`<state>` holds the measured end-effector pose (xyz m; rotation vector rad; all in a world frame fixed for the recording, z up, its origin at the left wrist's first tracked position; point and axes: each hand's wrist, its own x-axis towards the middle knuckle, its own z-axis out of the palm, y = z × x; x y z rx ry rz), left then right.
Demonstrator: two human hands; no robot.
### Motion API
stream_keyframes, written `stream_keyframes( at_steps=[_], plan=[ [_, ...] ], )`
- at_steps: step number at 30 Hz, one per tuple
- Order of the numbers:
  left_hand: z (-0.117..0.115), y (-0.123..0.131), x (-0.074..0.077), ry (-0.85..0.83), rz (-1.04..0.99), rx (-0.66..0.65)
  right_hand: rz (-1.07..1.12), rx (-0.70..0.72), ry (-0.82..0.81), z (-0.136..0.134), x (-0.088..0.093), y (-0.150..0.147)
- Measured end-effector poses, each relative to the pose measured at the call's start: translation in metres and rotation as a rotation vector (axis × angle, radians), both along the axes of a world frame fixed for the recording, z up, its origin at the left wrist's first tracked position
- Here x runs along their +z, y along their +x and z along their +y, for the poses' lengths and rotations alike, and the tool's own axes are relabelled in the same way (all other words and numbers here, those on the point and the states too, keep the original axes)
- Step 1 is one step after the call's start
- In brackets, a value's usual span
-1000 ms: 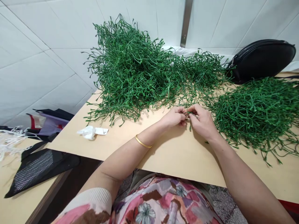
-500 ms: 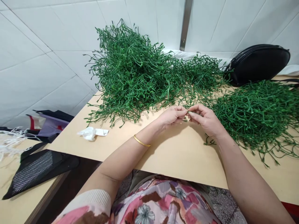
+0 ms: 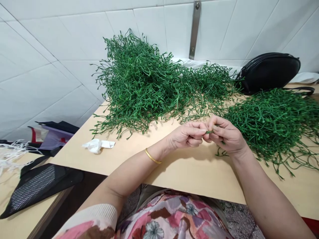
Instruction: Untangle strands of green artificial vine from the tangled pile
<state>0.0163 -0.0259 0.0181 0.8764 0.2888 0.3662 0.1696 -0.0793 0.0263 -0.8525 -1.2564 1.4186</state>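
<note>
My left hand (image 3: 191,134) and my right hand (image 3: 228,134) meet above the table, fingertips touching. Both are closed in a pinch on a small green stem (image 3: 208,132), most of it hidden by the fingers. A tall heap of thin green stems with small knobbed tips (image 3: 139,79) lies beyond my hands toward the wall. To the right of my right hand spreads a second pile of the same green stems (image 3: 274,122). A few loose stems (image 3: 220,152) lie on the table beneath my right hand.
The tan table (image 3: 174,169) reaches back to a white tiled wall. A black bag (image 3: 270,73) stands at the back right. Crumpled white tissue (image 3: 96,145) lies at the left. On a lower surface left are a black mesh pouch (image 3: 37,186) and white strings (image 3: 15,156).
My hands have moved slightly nearer and to the right, still pinched together; more of the green stem shows between them. The view has tilted up a little.
</note>
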Motion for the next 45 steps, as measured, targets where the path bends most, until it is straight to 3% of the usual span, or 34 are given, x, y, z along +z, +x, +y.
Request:
stream_keyframes(
  at_steps=[4,6,9,12,14,17,19,21,24,28,33,37,39,42,45],
  plan=[
    [-0.010,0.000,0.007,0.023,-0.018,-0.095,0.105,0.115,0.102,-0.011,0.009,-0.003],
    [-0.010,0.001,0.010,0.050,-0.002,-0.065,0.060,0.039,0.149,-0.014,0.015,-0.002],
    [-0.009,0.004,0.005,0.186,0.106,0.039,-0.239,-0.363,0.214,-0.016,0.027,0.010],
    [-0.014,0.014,-0.009,0.429,0.348,0.105,-0.820,-0.886,0.348,-0.019,0.045,0.036],
    [-0.020,0.027,-0.016,0.574,0.440,0.075,-1.241,-1.144,0.408,-0.021,0.057,0.059],
    [-0.032,0.053,-0.015,1.046,0.506,0.007,-1.705,-1.276,0.388,-0.018,0.064,0.092],
    [-0.038,0.073,-0.010,1.421,0.531,-0.028,-1.910,-1.343,0.344,-0.013,0.058,0.111],
    [-0.043,0.088,-0.005,1.685,0.549,-0.033,-2.010,-1.355,0.274,-0.010,0.047,0.126],
    [-0.044,0.096,-0.001,1.873,0.553,0.003,-1.935,-1.350,0.268,-0.011,0.030,0.137],
    [-0.026,0.077,0.005,1.952,0.654,0.126,-1.734,-1.371,0.460,-0.026,0.024,0.127],
    [0.021,0.034,0.007,2.017,1.068,0.397,-1.538,-1.281,0.606,-0.043,0.025,0.080],
    [0.050,0.012,-0.005,2.015,1.237,0.299,-1.402,-1.021,0.653,-0.047,0.014,0.043],
    [0.058,0.008,-0.006,2.017,1.253,0.320,-1.385,-0.928,0.661,-0.046,0.005,0.031],
    [0.066,0.009,0.010,2.051,1.212,0.533,-1.399,-0.819,0.656,-0.042,-0.009,0.018],
    [0.075,0.006,0.047,2.065,1.083,0.838,-1.418,-0.684,0.654,-0.037,-0.020,0.007]
  ],
)
